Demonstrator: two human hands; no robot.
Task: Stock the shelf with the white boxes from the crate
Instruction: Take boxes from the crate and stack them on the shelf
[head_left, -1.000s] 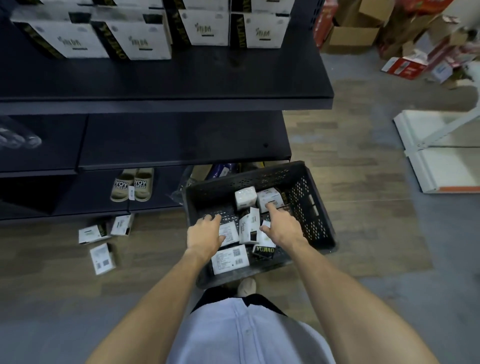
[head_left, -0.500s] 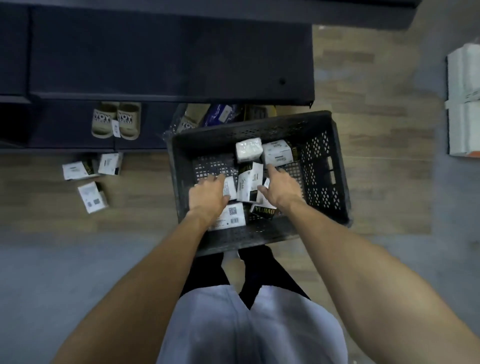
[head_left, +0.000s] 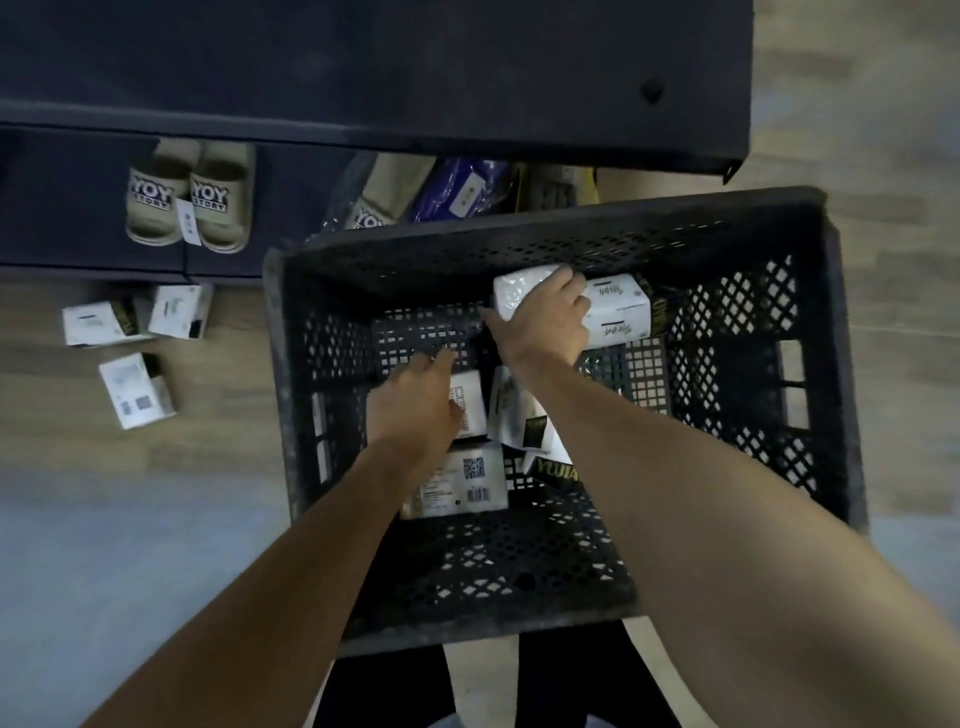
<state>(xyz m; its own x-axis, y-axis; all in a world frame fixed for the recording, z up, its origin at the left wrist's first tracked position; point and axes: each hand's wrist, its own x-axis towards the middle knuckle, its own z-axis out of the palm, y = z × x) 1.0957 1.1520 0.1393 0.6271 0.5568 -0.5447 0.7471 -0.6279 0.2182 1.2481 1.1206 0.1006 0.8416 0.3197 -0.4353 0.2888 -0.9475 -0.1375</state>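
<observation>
Both hands are down inside the black perforated crate (head_left: 831, 364). The right hand (head_left: 540, 317) has its grip closed on a plastic-wrapped white box (head_left: 511, 293) that lies against the crate's far wall: the fingers curl over the far edge and the thumb sits on the near left side. Touching the right side of that grip lies a second white box (head_left: 621, 312) with slanted script on its top, too blurred to read, and a black-and-gold end panel.

The left hand (head_left: 415, 410) is nearer the person and left of the right forearm. Its grip is slack, with the fingers stretched forward over the crate floor and the thumb against a small printed box (head_left: 470, 410). Just below this grip lies a flat label box (head_left: 457, 483) showing a QR code and two barcodes. To the right of the grip a tilted box (head_left: 519, 415) leans with a black-and-gold panel showing. Below that is a black box face (head_left: 558, 473) with gold letters starting "YU"; the rest is hidden by the right forearm.

Beyond both grips juts the dark shelf (head_left: 363, 78). On the lower level, far left of the left grip, sits a pair of beige sandals (head_left: 189, 200) printed "YOY STORY", with a tag between them. A bagged sandal (head_left: 374, 208) marked "YOY" and a blue pack (head_left: 462, 187) lie behind the crate. Three loose white boxes (head_left: 135, 389) lie on the wooden floor (head_left: 218, 452), left of the crate.
</observation>
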